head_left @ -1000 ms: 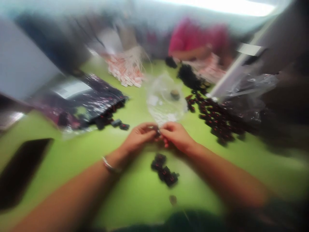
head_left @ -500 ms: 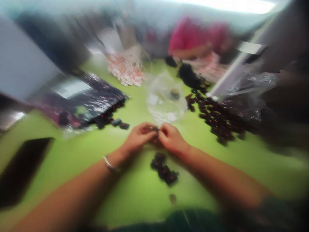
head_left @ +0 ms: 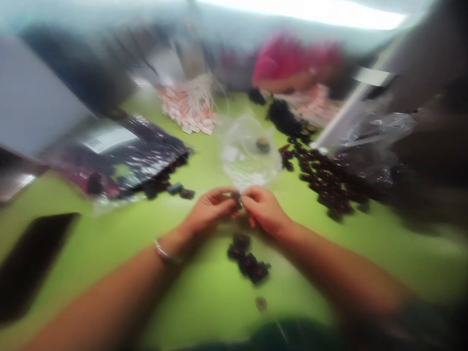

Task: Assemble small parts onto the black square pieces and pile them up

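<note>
Over the green table [head_left: 190, 302], my left hand [head_left: 214, 207] pinches a small dark piece [head_left: 236, 199] between thumb and fingers. My right hand [head_left: 263, 208] meets it from the right, its fingertips pressed together at the piece; whether it grips the same piece or a tinier one is too blurred to tell. Just beyond both hands lies a clear plastic bag [head_left: 248, 151] with small white parts inside and a round dark item on it. Nearer to me than the hands is a small cluster of black parts [head_left: 248, 261], with a small round brownish item [head_left: 261, 304] below it.
Many black parts [head_left: 325, 180] are heaped at the right beside crumpled clear plastic [head_left: 383, 126]. A dark plastic package [head_left: 146, 146] lies left, a dark flat object [head_left: 32, 263] nearer. White-and-orange wired parts [head_left: 190, 107] lie farther back. A person in pink [head_left: 281, 63] sits across the table.
My right hand's fingers have shifted slightly, with a lower fingertip now showing beneath. My left hand has hardly moved. The view has shifted slightly.
</note>
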The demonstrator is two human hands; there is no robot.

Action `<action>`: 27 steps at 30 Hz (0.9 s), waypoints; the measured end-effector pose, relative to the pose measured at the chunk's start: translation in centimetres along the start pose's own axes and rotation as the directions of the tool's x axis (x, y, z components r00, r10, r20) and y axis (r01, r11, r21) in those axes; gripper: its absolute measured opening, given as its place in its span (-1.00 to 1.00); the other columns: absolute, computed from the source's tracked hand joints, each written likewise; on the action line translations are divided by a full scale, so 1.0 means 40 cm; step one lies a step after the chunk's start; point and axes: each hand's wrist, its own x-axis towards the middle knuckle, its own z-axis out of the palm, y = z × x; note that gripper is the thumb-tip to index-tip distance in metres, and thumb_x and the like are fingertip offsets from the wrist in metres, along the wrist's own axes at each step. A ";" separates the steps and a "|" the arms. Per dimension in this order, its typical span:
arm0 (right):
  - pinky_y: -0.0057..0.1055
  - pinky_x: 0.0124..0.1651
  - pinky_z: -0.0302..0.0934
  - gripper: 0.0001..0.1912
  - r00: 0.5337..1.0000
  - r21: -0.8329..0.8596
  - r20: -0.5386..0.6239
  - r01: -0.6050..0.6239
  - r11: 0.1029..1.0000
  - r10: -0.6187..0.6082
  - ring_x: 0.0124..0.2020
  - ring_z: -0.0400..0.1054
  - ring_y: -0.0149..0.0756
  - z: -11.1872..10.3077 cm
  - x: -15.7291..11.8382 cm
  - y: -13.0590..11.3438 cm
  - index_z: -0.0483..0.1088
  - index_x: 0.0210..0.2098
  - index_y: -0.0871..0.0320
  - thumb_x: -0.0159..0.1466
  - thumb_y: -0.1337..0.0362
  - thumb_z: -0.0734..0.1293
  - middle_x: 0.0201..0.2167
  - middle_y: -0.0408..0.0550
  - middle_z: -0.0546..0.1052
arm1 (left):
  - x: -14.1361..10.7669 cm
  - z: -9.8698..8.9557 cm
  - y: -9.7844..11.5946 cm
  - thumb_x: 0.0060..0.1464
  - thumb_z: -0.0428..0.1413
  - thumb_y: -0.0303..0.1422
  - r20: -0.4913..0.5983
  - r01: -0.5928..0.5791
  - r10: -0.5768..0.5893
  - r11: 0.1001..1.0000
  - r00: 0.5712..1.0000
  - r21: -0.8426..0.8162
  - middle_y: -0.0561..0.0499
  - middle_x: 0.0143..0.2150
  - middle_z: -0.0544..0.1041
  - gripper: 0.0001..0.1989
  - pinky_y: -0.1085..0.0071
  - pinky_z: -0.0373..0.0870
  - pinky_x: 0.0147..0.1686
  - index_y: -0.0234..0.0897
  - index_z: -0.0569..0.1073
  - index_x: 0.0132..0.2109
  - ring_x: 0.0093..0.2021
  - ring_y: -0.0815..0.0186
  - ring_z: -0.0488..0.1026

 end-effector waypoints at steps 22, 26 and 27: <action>-0.63 -0.77 0.04 -0.84 1.000 0.081 0.023 -0.019 0.997 0.017 -0.79 0.15 -0.55 -0.002 0.007 0.005 0.27 -0.47 0.16 0.11 0.21 0.31 -0.75 -0.33 0.31 | 0.002 0.002 -0.006 -0.08 0.30 -0.37 0.013 0.000 0.001 0.997 1.000 -0.072 -0.03 -0.36 0.57 -0.64 0.45 0.42 -0.35 -0.30 0.49 -0.09 -0.43 0.38 0.50; -0.59 -0.77 0.00 -0.88 1.000 -0.060 -0.009 -0.015 0.998 0.015 -0.80 0.14 -0.53 -0.002 0.007 0.004 0.23 -0.50 0.13 0.11 0.27 0.27 -0.74 -0.35 0.27 | 0.002 -0.001 -0.013 -0.02 0.26 -0.37 0.037 -0.056 0.054 0.996 0.998 0.064 -0.03 -0.36 0.58 -0.66 0.44 0.42 -0.31 -0.30 0.48 -0.06 -0.41 0.39 0.49; -0.58 -0.76 -0.01 -0.89 1.000 -0.106 -0.024 -0.009 0.994 0.006 -0.80 0.13 -0.53 -0.001 0.008 0.004 0.22 -0.51 0.13 0.10 0.28 0.25 -0.73 -0.34 0.27 | 0.001 -0.002 -0.014 -0.02 0.26 -0.37 0.031 -0.070 0.067 0.993 0.997 0.101 -0.02 -0.37 0.58 -0.67 0.45 0.42 -0.32 -0.29 0.48 -0.07 -0.42 0.39 0.49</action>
